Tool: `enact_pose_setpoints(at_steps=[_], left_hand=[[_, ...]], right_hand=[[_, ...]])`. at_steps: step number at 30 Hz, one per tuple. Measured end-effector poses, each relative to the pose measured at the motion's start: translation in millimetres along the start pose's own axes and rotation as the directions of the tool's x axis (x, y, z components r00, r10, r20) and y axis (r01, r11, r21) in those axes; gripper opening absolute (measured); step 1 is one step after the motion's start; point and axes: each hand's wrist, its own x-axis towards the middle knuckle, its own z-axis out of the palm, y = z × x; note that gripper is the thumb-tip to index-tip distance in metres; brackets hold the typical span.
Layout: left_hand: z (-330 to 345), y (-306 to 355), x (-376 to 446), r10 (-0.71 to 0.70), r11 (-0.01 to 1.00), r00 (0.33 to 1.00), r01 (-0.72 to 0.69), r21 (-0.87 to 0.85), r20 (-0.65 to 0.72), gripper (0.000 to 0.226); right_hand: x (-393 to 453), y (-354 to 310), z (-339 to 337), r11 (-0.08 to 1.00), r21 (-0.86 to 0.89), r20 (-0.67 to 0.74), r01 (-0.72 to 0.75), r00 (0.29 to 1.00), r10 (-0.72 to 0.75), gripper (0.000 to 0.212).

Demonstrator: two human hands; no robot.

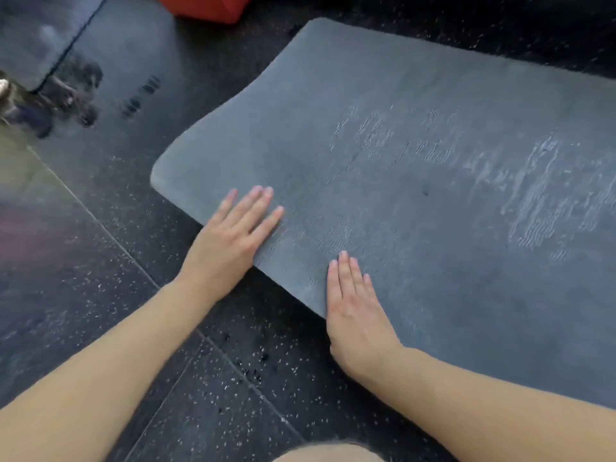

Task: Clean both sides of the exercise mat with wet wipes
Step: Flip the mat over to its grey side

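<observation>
1. A grey-blue foam exercise mat (416,181) with a ribbed surface lies flat on a black rubber floor speckled with white (206,395), running from the centre away to the right.
2. The person's left hand (233,228) lies flat on the mat's near edge, fingers straight and spread, holding nothing.
3. The right hand (353,301) lies flat on the same edge, just to the right, fingers straight and together, also empty.
4. Both palms seem placed to press the mat down or steady it, perhaps before turning it.
5. Pale streaks on the right part of the mat look like wear or moisture; I cannot tell which.
6. No wet wipe is visible.
7. A red block (203,6) sits at the far edge, and another grey mat (43,31) lies far left; neither obstructs the hands.
</observation>
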Motion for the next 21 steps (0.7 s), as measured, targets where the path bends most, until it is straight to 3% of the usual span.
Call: enact_pose_setpoints(at_steps=[2, 4, 7, 10, 15, 18, 21], left_hand=[[27.5, -11.6, -10.5, -0.172, 0.98, 0.951, 0.191, -0.055, 0.256, 0.079], [45.8, 10.6, -6.4, -0.155, 0.974, 0.902, 0.207, -0.09, 0.404, 0.082], [47.5, 61.9, 6.3, 0.035, 0.97, 0.963, 0.031, -0.24, 0.267, 0.083], [28.8, 121.7, -3.1, 0.279, 0.921, 0.93, -0.189, -0.34, 0.24, 0.081], [-26.3, 213.1, -8.2, 0.267, 0.89, 0.927, -0.134, -0.435, 0.262, 0.082], [-53.7, 246.4, 4.9, 0.364, 0.866, 0.894, -0.222, -0.448, 0.26, 0.091], [-83.9, 276.6, 26.1, 0.566, 0.782, 0.797, -0.438, -0.443, 0.211, 0.102]], right_hand=[[3.5, 13.1, -6.9, 1.0, -0.011, 0.185, 0.006, 0.983, -0.004, 0.085], [4.3, 21.2, -3.1, 1.0, -0.025, 0.236, 0.017, 0.972, -0.011, 0.084], [0.6, 25.2, 8.8, 0.997, -0.069, 0.222, 0.035, 0.975, -0.019, 0.077], [-9.2, 32.2, 22.7, 0.987, -0.154, 0.147, 0.045, 0.989, -0.022, 0.079], [-63.9, 56.1, 54.2, 0.977, -0.212, 0.042, 0.035, 0.999, -0.027, 0.079], [-108.1, 83.8, 66.9, 0.986, -0.163, -0.053, -0.044, 0.998, 0.036, 0.078], [-160.2, 112.8, 79.3, 0.987, -0.122, -0.135, -0.1, 0.987, 0.083, 0.079]])
